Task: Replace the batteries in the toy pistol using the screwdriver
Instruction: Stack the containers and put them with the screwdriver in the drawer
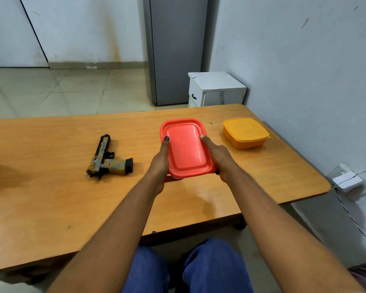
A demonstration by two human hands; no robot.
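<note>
A red lidded plastic box (186, 148) is in the middle of the wooden table (51, 197), and both hands hold it. My left hand (160, 163) grips its left side with the thumb on the lid. My right hand (219, 158) grips its right side, thumb also on the lid. The fingers below the box are hidden. The toy pistol (108, 159), black with yellow and grey camouflage, lies flat on the table to the left of the box, apart from both hands. No screwdriver or batteries show.
A yellow lidded box (245, 133) stands at the table's far right. Behind the table are a small white cabinet (216, 89) and a grey door. A wall runs close along the right edge. My knees are under the table's front edge.
</note>
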